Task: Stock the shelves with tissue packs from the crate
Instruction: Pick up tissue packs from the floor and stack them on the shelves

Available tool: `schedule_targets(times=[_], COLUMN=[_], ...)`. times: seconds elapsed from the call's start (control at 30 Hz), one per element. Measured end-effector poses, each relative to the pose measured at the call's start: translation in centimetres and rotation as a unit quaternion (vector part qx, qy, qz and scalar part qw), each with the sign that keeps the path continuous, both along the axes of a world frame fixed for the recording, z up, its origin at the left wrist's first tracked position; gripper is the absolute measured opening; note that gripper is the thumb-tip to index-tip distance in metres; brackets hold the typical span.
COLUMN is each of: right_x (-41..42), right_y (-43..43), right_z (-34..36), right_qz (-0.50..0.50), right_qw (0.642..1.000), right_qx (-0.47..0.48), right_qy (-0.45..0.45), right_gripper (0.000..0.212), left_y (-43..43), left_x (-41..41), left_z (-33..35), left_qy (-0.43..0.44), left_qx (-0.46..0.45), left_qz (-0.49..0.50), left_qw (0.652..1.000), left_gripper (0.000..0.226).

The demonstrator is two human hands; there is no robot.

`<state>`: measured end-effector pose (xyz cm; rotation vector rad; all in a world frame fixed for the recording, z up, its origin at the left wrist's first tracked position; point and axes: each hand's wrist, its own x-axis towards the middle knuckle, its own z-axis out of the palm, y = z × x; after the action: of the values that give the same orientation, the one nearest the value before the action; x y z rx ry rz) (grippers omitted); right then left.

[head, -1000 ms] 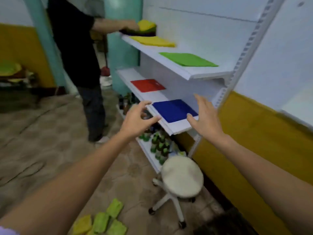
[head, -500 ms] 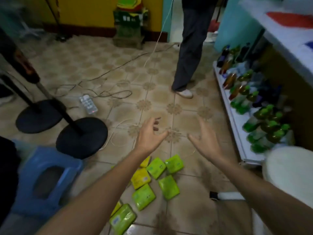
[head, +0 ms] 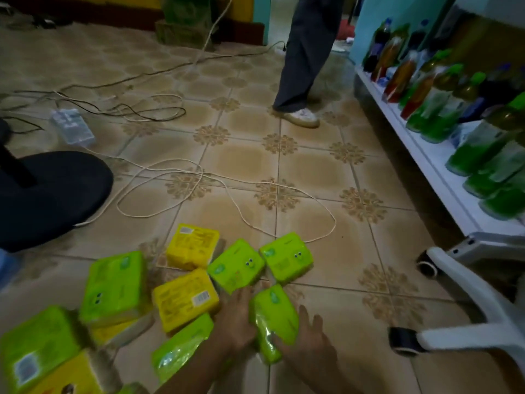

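Bare floor [head: 355, 251] right of packs [head: 235, 265]; stool leg [head: 468, 291] farther right; cable loop [head: 334, 223] beyond; black base [head: 51, 194] left.

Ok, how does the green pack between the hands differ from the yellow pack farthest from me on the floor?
The green pack is lime green; the yellow pack is yellow. The green pack is clasped between left grip and right grip; the yellow pack lies untouched on the floor. The yellow pack shows printed text and a white sticker; the green pack shows a small logo. Both are blocky and plastic-wrapped.
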<state>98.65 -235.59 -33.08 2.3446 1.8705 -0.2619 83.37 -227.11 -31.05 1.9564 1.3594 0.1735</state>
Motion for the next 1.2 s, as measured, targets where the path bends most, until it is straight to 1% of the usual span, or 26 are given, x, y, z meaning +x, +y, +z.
schedule_targets(times=[0.03, 0.07, 0.1, 0.13, 0.17, 0.23, 0.27, 0.3, 0.37, 0.4, 0.47, 0.5, 0.53, 0.57, 0.63, 0.7, 0.73, 0.8, 0.87, 0.93, 0.97, 1.0, 1.03, 1.07, 1.1, 1.2], right_x=[-0.8, -1.6, -1.8, -2.2, -2.6, -2.3, -1.3, -0.4, 1.1, 1.7, 2.9, 3.3, 3.9, 4.0, 5.7, 7.8, 8.6, 11.2, 14.1, 16.7, 18.1, 19.9, 21.4, 22.7, 24.5, 26.7], right_y=[-0.1, -0.4, -0.7, -0.9, -0.8, -0.4, 0.4, 0.8, 1.1, 1.0, 1.4, 1.9, 2.7, 2.8, 3.7, 4.1, 4.0, 3.4, 1.9, -0.4, -1.8, -3.6, -5.4, -7.1, -9.9, -18.7], right_z=[-1.5, -3.4, -4.9, -5.5, -5.7, -3.1, -2.1, -1.4, -0.1, 1.2, 5.3, 8.0, 12.0, 14.5, 22.5, 31.2, 35.2, 44.7, 54.1, 62.8, 66.5, 70.7, 74.2, 77.4, 81.3, 90.8], right_qz=[0.019, 0.034, 0.043, 0.041, 0.027, -0.033, -0.058, -0.08, -0.133, -0.148, -0.158, -0.159, -0.151, -0.151, -0.155, -0.14, -0.135, -0.153, -0.177, -0.191, -0.214, -0.229, -0.234, -0.246, -0.265, -0.335], right_qw=[0.999, 0.998, 0.998, 0.999, 0.999, 0.989, 0.974, 0.957, 0.927, 0.911, 0.897, 0.899, 0.901, 0.9, 0.902, 0.9, 0.899, 0.889, 0.868, 0.859, 0.855, 0.849, 0.845, 0.837, 0.827, 0.805], right_qx=[0.009, 0.016, 0.015, 0.014, 0.039, 0.071, 0.118, 0.152, 0.188, 0.186, 0.184, 0.187, 0.192, 0.197, 0.198, 0.226, 0.237, 0.251, 0.314, 0.347, 0.349, 0.37, 0.389, 0.409, 0.432, 0.461], right_qy=[-0.035, -0.05, -0.038, -0.015, 0.019, 0.125, 0.183, 0.232, 0.295, 0.336, 0.369, 0.363, 0.358, 0.36, 0.351, 0.345, 0.343, 0.35, 0.342, 0.325, 0.318, 0.3, 0.283, 0.268, 0.243, 0.165], right_gripper=[0.066, 0.061, 0.059, 0.059, 0.056, 0.039, 0.032, 0.037, 0.071, 0.079, 0.083, 0.083, 0.085, 0.088, 0.093, 0.089, 0.09, 0.092, 0.088, 0.09, 0.095, 0.101, 0.101, 0.091, 0.085, 0.096], left_y=[-0.3, -0.5, -0.7, -0.9, -0.9, -1.0, -0.6, -0.4, 0.6, 1.0, 1.1, 1.2, 1.4, 1.1, 2.2, 3.0, 3.1, 3.2, 2.6, 1.6, 1.0, 0.1, -1.0, -2.1, -3.8, -10.5], left_x=[0.0, 0.1, 0.4, 0.6, 0.9, 1.1, 1.2, 1.2, 1.8, 2.2, 3.0, 3.3, 3.8, 3.9, 5.3, 7.6, 8.7, 11.7, 15.2, 18.8, 20.4, 22.6, 24.4, 25.9, 28.2, 33.3], left_z=[-1.0, -1.8, -2.2, -2.4, -2.4, -2.1, -1.8, -1.2, 0.9, 2.2, 5.7, 7.6, 10.8, 12.7, 20.9, 30.4, 34.7, 44.5, 53.6, 61.7, 65.3, 69.4, 72.9, 76.0, 80.0, 89.0], left_qy=[-0.001, -0.007, -0.008, -0.009, -0.011, -0.021, -0.043, -0.071, -0.113, -0.128, -0.165, -0.173, -0.177, -0.177, -0.178, -0.179, -0.174, -0.182, -0.213, -0.281, -0.301, -0.317, -0.328, -0.337, -0.353, -0.414], left_qx=[0.002, 0.009, 0.009, 0.011, 0.0, -0.016, -0.014, -0.019, -0.005, 0.006, 0.006, 0.005, 0.011, 0.018, 0.037, 0.06, 0.089, 0.125, 0.127, 0.119, 0.117, 0.124, 0.115, 0.117, 0.11, 0.099], left_qz=[0.004, 0.004, 0.002, 0.001, 0.005, 0.023, 0.034, 0.046, 0.06, 0.062, 0.08, 0.098, 0.102, 0.096, 0.043, -0.005, -0.025, -0.042, -0.054, -0.091, -0.106, -0.12, -0.137, -0.154, -0.184, -0.272], left_qw=[1.0, 1.0, 1.0, 1.0, 1.0, 0.999, 0.998, 0.996, 0.992, 0.99, 0.983, 0.98, 0.979, 0.979, 0.982, 0.982, 0.98, 0.974, 0.967, 0.948, 0.94, 0.933, 0.928, 0.921, 0.911, 0.863], left_gripper=[0.073, 0.075, 0.076, 0.077, 0.079, 0.082, 0.079, 0.072, 0.062, 0.063, 0.064, 0.064, 0.063, 0.062, 0.069, 0.081, 0.083, 0.084, 0.078, 0.062, 0.06, 0.062, 0.064, 0.063, 0.061, 0.056])
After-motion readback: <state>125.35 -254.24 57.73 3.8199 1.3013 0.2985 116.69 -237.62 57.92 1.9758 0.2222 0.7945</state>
